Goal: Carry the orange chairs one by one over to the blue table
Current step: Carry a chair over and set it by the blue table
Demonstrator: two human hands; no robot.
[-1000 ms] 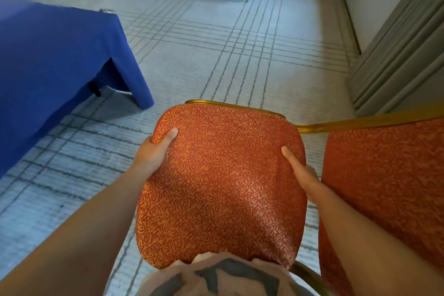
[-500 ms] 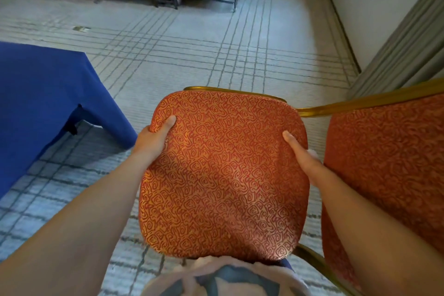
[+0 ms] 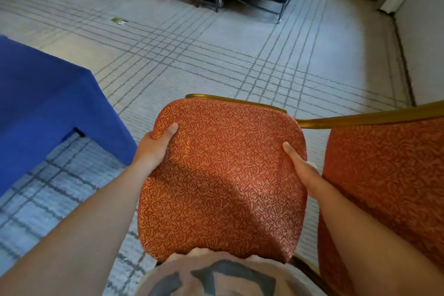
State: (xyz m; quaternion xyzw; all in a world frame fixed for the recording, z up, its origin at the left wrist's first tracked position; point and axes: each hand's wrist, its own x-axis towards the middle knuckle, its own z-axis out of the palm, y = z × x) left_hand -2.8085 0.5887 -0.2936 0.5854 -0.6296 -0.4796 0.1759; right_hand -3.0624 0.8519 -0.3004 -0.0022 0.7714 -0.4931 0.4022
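Two hands, left hand (image 3: 153, 149) and right hand (image 3: 302, 170), clasped the orange chair (image 3: 223, 175) by its sides, near the body, right of the blue table (image 3: 48, 103). Soft-padded yet stiff-framed, it probably felt bulky; both side edges suited gripping.

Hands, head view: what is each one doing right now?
Left hand: grips the left edge of the orange chair.
Right hand: grips the same chair's right edge.

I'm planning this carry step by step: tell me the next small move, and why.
Probably carry the orange chair leftward toward the blue table: the left hand and right hand grip both sides of its back, and the table lies apart, to the left.
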